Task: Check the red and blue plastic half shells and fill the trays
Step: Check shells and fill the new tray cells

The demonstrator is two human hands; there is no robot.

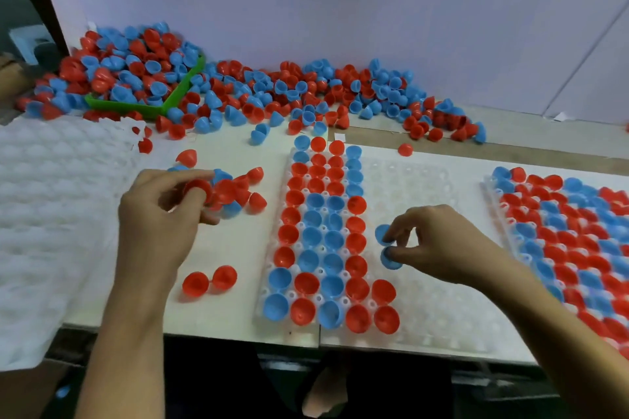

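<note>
A clear dimpled tray (425,248) lies in front of me, its left columns filled with red and blue half shells (316,238). My right hand (439,245) is over the tray's empty part and pinches two blue half shells (388,257) between thumb and fingers. My left hand (160,218) holds a red half shell (199,190) at the edge of a small loose cluster of red and blue shells (238,194) on the table. Two red shells (209,279) lie open side up near the front edge.
A big heap of red and blue shells (272,92) runs along the back wall, spilling over a green bin (177,95). A stack of empty white trays (44,207) lies at the left. A filled tray (571,235) lies at the right. A lone red shell (405,149) sits behind the middle tray.
</note>
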